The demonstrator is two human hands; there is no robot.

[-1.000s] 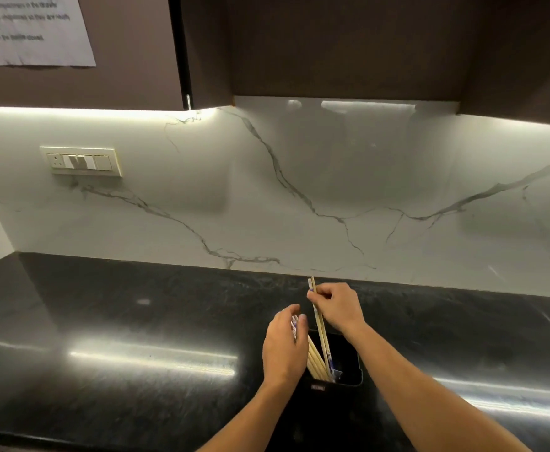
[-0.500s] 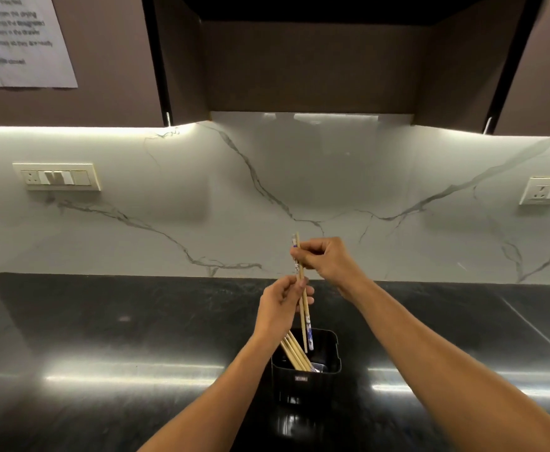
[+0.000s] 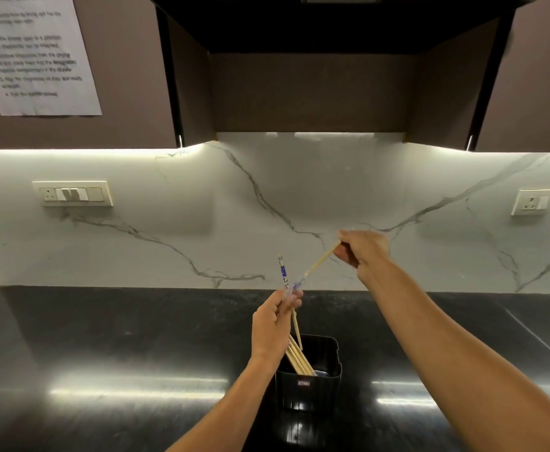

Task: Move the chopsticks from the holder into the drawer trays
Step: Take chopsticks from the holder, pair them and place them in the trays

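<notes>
Head view. A square black plastic holder (image 3: 309, 383) stands on the near centre of a polished black stone countertop (image 3: 104, 337), and a bundle of plain pale wooden chopsticks (image 3: 298, 357) leans inside it toward its left wall. The left hand (image 3: 275, 321) hovers just above and to the left of the holder, its fingers curled closed around a wooden chopstick with a blue-and-white patterned top (image 3: 282, 272); this chopstick stands nearly upright, its patterned end rising above the fist and its plain lower end pointing down at the holder's opening. The right hand (image 3: 363, 251) is raised higher and farther right, in front of the wall, its fingers pinched shut on the plain end of a second patterned wooden chopstick (image 3: 319, 262). This one slants down and to the left, and its blurred blue-marked end meets the left hand's fingertips (image 3: 295, 296); whether the left hand also grips it cannot be told. Behind the counter rises a white marble backsplash with grey veins (image 3: 267, 197), carrying a cream switch plate (image 3: 73, 193) at left and a cream wall socket (image 3: 534, 202) at right. A printed paper sheet (image 3: 35, 53) hangs on the brown upper cabinet (image 3: 130, 76) at far left.
</notes>
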